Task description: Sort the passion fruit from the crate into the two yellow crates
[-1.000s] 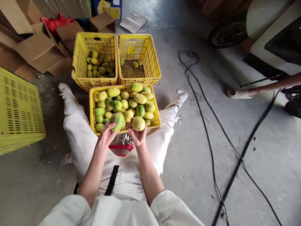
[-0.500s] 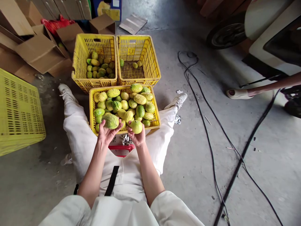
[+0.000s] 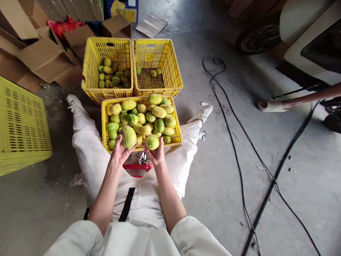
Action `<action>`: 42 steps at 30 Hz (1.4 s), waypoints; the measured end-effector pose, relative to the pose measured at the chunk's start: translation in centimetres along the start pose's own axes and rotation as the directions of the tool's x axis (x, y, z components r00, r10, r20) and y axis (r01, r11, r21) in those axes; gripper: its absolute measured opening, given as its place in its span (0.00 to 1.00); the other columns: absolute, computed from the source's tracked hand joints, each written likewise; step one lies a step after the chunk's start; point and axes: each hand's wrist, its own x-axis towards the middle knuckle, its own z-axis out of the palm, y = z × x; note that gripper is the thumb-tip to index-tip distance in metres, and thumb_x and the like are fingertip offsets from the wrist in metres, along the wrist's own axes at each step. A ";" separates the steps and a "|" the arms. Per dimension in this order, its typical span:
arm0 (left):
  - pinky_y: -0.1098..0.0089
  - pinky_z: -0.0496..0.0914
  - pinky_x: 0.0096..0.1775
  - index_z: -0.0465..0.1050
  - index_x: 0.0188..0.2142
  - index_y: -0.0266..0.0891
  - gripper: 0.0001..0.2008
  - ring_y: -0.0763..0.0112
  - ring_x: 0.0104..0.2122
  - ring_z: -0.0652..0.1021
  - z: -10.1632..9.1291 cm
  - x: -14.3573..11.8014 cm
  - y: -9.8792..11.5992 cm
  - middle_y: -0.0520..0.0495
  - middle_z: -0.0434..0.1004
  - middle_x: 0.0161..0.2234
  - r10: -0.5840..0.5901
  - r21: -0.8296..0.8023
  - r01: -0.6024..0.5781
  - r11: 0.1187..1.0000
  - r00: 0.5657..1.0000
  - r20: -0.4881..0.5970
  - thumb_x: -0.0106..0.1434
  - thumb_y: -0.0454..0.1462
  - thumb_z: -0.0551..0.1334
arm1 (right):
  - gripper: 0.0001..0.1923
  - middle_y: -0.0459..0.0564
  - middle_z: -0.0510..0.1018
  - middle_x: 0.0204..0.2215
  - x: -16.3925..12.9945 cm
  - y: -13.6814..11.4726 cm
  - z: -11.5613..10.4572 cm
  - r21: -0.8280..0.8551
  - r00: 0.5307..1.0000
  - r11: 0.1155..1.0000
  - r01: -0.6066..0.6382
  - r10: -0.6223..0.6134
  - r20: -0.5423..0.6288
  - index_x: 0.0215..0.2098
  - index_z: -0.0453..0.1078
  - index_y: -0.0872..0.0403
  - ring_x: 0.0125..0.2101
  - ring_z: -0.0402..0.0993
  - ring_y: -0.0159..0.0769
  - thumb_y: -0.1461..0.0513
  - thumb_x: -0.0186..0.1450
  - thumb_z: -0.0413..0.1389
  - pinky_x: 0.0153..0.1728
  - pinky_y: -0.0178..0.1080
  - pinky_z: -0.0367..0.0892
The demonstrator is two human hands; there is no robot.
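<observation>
- Probably to leave its upper side visible, the left hand (image 3: 120,152) held a large green fruit (image 3: 128,137) from below, fingers half curled around it.
- Likewise, the right hand (image 3: 156,153) cupped a smaller yellow-green fruit (image 3: 152,142), fingers bent around its sides.
- Both fruits were at the near edge of the yellow crate (image 3: 104,122), placed between the legs (image 3: 86,142), perhaps for easy reach.
</observation>
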 end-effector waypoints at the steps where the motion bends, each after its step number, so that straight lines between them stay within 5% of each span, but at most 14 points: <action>1: 0.59 0.76 0.48 0.73 0.52 0.42 0.17 0.60 0.47 0.79 0.0 -0.1 0.0 0.45 0.81 0.44 0.000 0.000 0.000 1.000 1.000 0.017 0.64 0.40 0.63 | 0.19 0.48 0.83 0.38 0.0 0.0 0.1 0.003 1.000 1.000 0.005 -0.005 0.000 0.39 0.74 0.52 0.31 0.78 0.33 0.45 0.63 0.60 0.35 0.37 0.79; 8: 0.61 0.76 0.47 0.73 0.49 0.41 0.17 0.58 0.48 0.79 0.0 0.0 -0.5 0.44 0.81 0.44 -0.041 0.060 0.038 0.997 0.998 0.042 0.59 0.36 0.66 | 0.17 0.45 0.82 0.39 0.0 -0.3 0.1 -0.023 0.994 0.996 0.083 -0.084 -0.072 0.47 0.74 0.48 0.38 0.79 0.33 0.49 0.65 0.58 0.45 0.40 0.78; 14: 0.68 0.75 0.37 0.74 0.43 0.41 0.10 0.65 0.39 0.80 -0.1 0.4 -0.7 0.46 0.81 0.40 -0.031 0.018 0.031 0.999 1.000 0.002 0.62 0.39 0.65 | 0.16 0.47 0.82 0.43 -0.3 -0.4 0.3 0.039 1.000 0.999 0.013 -0.014 0.024 0.48 0.72 0.50 0.38 0.80 0.37 0.52 0.65 0.57 0.43 0.44 0.79; 21: 0.58 0.75 0.49 0.70 0.54 0.42 0.17 0.64 0.41 0.81 0.1 0.3 -0.2 0.45 0.81 0.42 -0.059 -0.111 0.060 0.992 0.998 0.010 0.66 0.38 0.61 | 0.14 0.48 0.82 0.38 -0.4 -0.5 0.3 0.074 1.000 0.997 -0.001 -0.001 0.015 0.47 0.72 0.52 0.42 0.81 0.39 0.56 0.65 0.57 0.42 0.43 0.80; 26: 0.60 0.77 0.49 0.69 0.54 0.40 0.18 0.62 0.44 0.82 0.0 0.2 0.0 0.43 0.81 0.42 -0.056 -0.076 0.055 0.996 0.998 -0.015 0.65 0.37 0.61 | 0.14 0.51 0.82 0.37 -0.1 -0.5 0.4 0.006 0.999 0.999 -0.041 0.041 0.015 0.45 0.72 0.53 0.29 0.77 0.31 0.54 0.67 0.56 0.20 0.28 0.72; 30: 0.50 0.76 0.50 0.70 0.55 0.39 0.20 0.53 0.48 0.80 -0.1 -0.1 0.1 0.38 0.81 0.46 -0.057 -0.070 0.060 0.996 0.998 0.039 0.65 0.41 0.58 | 0.20 0.52 0.81 0.33 0.0 -0.4 0.3 0.008 0.998 0.999 -0.033 0.032 0.055 0.40 0.73 0.56 0.20 0.66 0.26 0.48 0.67 0.53 0.14 0.26 0.64; 32: 0.49 0.76 0.49 0.69 0.56 0.40 0.20 0.53 0.50 0.80 0.0 -0.1 0.0 0.38 0.80 0.48 -0.059 -0.060 0.063 0.996 0.996 0.060 0.66 0.39 0.57 | 0.20 0.50 0.81 0.32 0.0 -0.3 0.1 0.015 0.998 1.000 -0.017 0.016 0.055 0.40 0.73 0.56 0.20 0.65 0.26 0.47 0.65 0.56 0.15 0.27 0.65; 37: 0.67 0.78 0.38 0.71 0.55 0.37 0.19 0.60 0.43 0.81 0.0 0.3 -0.3 0.38 0.81 0.47 -0.070 -0.052 0.072 0.996 0.997 0.030 0.67 0.41 0.59 | 0.20 0.49 0.82 0.33 0.1 -0.2 -0.4 0.026 1.000 0.999 0.022 -0.021 -0.016 0.40 0.72 0.53 0.26 0.71 0.29 0.46 0.61 0.61 0.20 0.29 0.68; 42: 0.66 0.77 0.44 0.72 0.55 0.41 0.22 0.63 0.45 0.81 -1.1 0.8 -0.3 0.42 0.81 0.47 -0.032 0.015 0.032 0.999 0.999 -0.013 0.61 0.35 0.67 | 0.24 0.49 0.82 0.37 0.1 -0.2 -0.3 0.080 0.998 0.996 0.031 -0.027 -0.048 0.44 0.72 0.52 0.37 0.77 0.36 0.46 0.57 0.66 0.40 0.40 0.78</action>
